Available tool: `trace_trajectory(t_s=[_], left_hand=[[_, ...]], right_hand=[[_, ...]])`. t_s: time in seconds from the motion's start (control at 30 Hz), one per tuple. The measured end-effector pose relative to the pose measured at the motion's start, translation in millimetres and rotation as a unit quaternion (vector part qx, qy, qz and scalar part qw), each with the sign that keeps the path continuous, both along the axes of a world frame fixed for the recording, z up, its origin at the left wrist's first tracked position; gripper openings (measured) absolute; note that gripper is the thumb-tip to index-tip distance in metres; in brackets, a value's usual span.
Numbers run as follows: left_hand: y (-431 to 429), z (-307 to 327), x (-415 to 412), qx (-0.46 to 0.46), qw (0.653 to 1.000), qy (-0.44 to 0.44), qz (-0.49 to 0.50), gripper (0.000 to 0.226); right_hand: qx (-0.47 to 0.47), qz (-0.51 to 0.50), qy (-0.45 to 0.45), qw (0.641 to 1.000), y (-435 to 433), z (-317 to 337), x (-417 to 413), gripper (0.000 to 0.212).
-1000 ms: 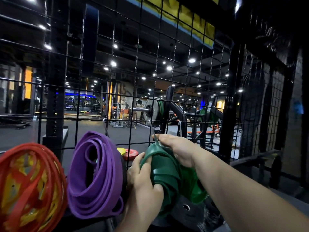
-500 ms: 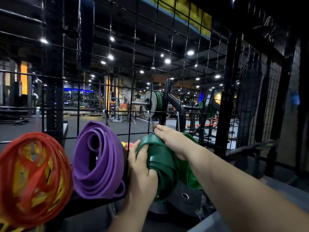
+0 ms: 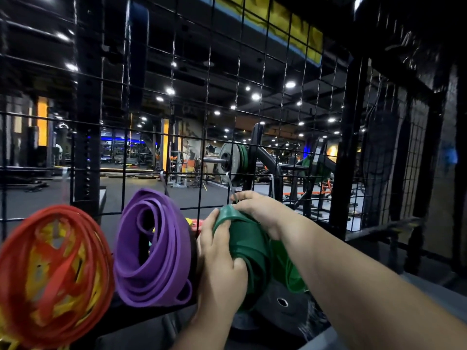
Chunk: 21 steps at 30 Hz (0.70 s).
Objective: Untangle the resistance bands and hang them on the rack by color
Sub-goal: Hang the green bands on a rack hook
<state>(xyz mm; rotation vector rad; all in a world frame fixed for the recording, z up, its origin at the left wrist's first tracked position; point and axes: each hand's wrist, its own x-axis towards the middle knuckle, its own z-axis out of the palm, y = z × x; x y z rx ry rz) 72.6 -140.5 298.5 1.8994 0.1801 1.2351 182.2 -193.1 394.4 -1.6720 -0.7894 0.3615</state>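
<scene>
Three bundles of bands sit in a row against the black wire grid [image 3: 207,97]: one of red bands [image 3: 22,263] mixed with yellow bands [image 3: 83,256] at the left, one of purple bands [image 3: 161,251] in the middle, and one of green bands [image 3: 250,246] at the right. How many bands make up each bundle cannot be counted, as the loops overlap and the red ones are blurred. Three thin steel hooks show on the grid, one above the purple coil, one, the hook [image 3: 231,186], above the green coil, and one further right. Two bare hands are on the green bundle and nothing else. The left hand [image 3: 222,261] grips its left edge with the back of the hand to the camera, fingers curled close together round the coil and the thumb laid on the front of it near the top. The right hand [image 3: 260,210] lies over the crown of the coil, fingers bent and bunched, their tips touching the top fold just under the hook; whether the fold is over the hook cannot be told. One dark weight plate [image 3: 278,299] lies under the green bundle, just below the right forearm. One loaded barbell [image 3: 227,157] stands well beyond the grid on the gym floor.
</scene>
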Motion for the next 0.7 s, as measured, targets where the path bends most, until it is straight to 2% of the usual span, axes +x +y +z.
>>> trace_trajectory(t_s=[0.17, 0.33, 0.47, 0.6, 0.7], left_hand=[[-1.1, 14.6, 1.1, 0.003, 1.0, 0.014, 0.013, 0.086], [-2.7, 34.1, 1.7, -0.02, 0.993, 0.112, 0.004, 0.082], [7.5, 41.3, 8.5, -0.013, 0.99, 0.142, 0.018, 0.072], [10.1, 38.1, 16.7, -0.033, 0.988, 0.151, 0.015, 0.07], [11.3, 30.6, 19.6, -0.046, 0.989, 0.137, -0.008, 0.078]], right_hand=[[-0.021, -0.003, 0.0, 1.0, -1.5, 13.0, 4.1, 0.021], [0.009, -0.01, 0.006, 1.0, 2.8, 8.1, 11.5, 0.02], [0.053, 0.01, 0.048, 0.997, 4.3, 1.6, 17.6, 0.009], [0.011, 0.006, 0.059, 0.998, -4.3, 4.8, 17.8, 0.031], [-0.021, 0.056, 0.041, 0.997, -12.8, 5.7, 14.0, 0.031]])
